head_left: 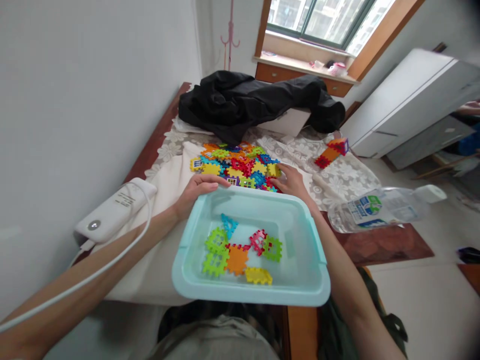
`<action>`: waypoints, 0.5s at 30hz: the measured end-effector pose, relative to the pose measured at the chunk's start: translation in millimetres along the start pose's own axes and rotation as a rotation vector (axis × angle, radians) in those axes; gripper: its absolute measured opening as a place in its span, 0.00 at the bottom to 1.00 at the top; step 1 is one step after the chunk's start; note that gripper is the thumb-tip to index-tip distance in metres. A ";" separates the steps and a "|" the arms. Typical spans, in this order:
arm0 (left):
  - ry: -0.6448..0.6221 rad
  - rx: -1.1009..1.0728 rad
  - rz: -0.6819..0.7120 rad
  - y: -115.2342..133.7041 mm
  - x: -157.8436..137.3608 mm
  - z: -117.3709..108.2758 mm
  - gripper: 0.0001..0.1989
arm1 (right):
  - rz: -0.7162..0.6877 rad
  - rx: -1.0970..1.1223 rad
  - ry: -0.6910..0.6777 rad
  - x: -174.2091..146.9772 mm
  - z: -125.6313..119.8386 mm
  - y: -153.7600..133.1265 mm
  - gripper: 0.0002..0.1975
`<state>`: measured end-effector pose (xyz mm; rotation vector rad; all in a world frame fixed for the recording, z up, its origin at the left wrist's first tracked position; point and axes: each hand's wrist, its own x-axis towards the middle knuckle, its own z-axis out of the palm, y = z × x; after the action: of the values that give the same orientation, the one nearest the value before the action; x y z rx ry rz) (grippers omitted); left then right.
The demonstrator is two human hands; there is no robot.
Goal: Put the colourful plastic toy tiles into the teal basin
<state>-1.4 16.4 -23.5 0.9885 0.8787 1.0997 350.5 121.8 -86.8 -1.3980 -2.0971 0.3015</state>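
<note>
Viewing from my end, I have a smooth turquoise tub (250, 297) nearest, round-cornered, holding notched plastic tiles (237, 261); my left hand (198, 193) is open, fingers straight, at its far-left rim. Beyond, my right hand (294, 181) curls at a heap of toothed blocks (240, 164) on cream cloth (165, 185); I can't tell whether it grips one. Farther back lies crumpled black fabric (258, 97)

Print in view, none of it legible.
Right of the tub (305, 295), the clear bottle (410, 206) carries a green, blue and white label (369, 209) whose lettering is too blurred to read; left of the tub, the white device (110, 212) bears small dark lines of print (125, 196), also unreadable.
</note>
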 end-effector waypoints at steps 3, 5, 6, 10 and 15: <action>0.022 0.005 0.011 1.3 -0.2 0.0 0.14 | 0.005 -0.061 -0.003 1.0 3.9 3.1 0.18; 0.023 0.017 0.030 3.0 -0.6 1.2 0.14 | -0.009 -0.083 0.021 1.0 1.6 0.4 0.13; 0.019 0.023 0.036 3.9 -0.9 1.9 0.14 | -0.023 -0.086 0.027 0.7 -0.2 -1.5 0.13; 0.001 0.029 0.010 6.2 -2.5 3.8 0.14 | -0.034 -0.043 0.083 -1.6 -5.7 -8.7 0.17; 0.001 0.030 0.007 6.9 -3.2 4.5 0.13 | -0.140 0.002 -0.008 -1.1 -0.2 -10.6 0.33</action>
<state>0.0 13.5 -15.3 1.0166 0.8947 1.0960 342.8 116.3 -81.9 -1.2429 -2.1871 0.2528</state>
